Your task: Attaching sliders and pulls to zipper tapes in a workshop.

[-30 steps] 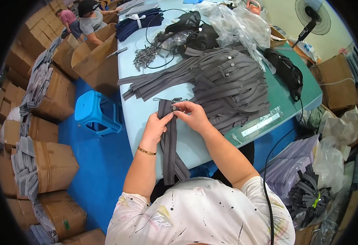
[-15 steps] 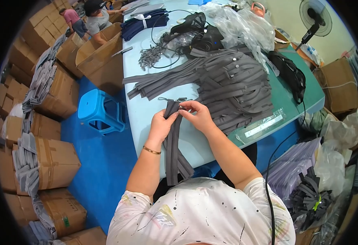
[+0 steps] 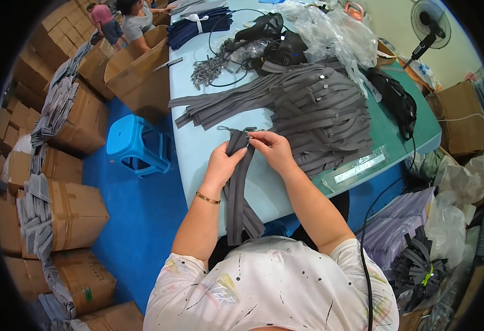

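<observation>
My left hand [image 3: 222, 168] grips several dark grey zippers [image 3: 234, 207] near their top ends, thumb laid across the tapes. Their lower ends hang over the table's near edge toward my lap. At the top, the fingers of my right hand [image 3: 275, 152] pinch the zipper end, where a small shiny piece shows; it is too small to make out fully. A dark cord loop lies just beyond the fingertips. Right of my hands a big heap of grey zippers [image 3: 324, 113] covers the table, with longer strips [image 3: 220, 105] fanning out to the left.
Small grey pieces [image 3: 207, 71], black bags [image 3: 286, 49], clear plastic [image 3: 341, 30] and a tied navy bundle [image 3: 198, 32] lie farther back on the table [image 3: 198, 149]. A blue stool [image 3: 134, 140] and cartons [image 3: 76, 212] stand left. Two people work at the far left.
My hands stay together at the zipper tops, with the right fingers shifting slightly at the end. The whole view has moved a little. A person at the far left has straightened somewhat.
</observation>
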Motion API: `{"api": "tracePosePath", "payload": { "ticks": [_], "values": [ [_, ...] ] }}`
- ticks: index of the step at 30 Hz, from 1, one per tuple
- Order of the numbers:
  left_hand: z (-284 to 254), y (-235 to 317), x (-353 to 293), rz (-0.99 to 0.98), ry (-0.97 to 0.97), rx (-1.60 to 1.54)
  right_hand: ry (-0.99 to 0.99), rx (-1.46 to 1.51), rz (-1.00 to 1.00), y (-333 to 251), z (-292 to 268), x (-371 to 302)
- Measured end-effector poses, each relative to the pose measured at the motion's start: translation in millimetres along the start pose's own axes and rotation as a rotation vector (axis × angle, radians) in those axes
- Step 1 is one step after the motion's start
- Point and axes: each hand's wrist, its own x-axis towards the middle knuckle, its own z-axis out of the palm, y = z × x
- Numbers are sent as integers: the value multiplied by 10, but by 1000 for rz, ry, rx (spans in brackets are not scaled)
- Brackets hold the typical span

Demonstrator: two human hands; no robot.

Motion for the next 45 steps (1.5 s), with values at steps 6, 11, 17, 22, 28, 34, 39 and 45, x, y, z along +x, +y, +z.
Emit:
{"api": "tracePosePath", "payload": {
  "ticks": [6, 11, 17, 22, 28, 34, 39, 45],
  "values": [
    [-18, 15, 4, -37, 17, 106, -44, -129, -4, -48, -14, -21],
    [-31, 13, -1, -29, 42, 135, -48, -126, -19, -71, -2, -29],
    [-54, -25, 16, 21, 35, 302, -27, -307, -117, -50, -17, -33],
    [-68, -46, 30, 74, 53, 409, -57, -475, -228, -86, -20, -37],
    [-115, -109, 72, 51, 82, 201, -31, -464, -293, -109, 11, -43],
    [-52, 112, 7, -99, 27, -52, -126, -122, 7, -34, -12, -21],
    [-79, 71, 16, -97, 17, -114, -89, 76, 174, -150, 9, -28],
    [-43, 117, 13, -63, -27, -249, -69, 212, 261, -108, -40, -9]
  ]
}}
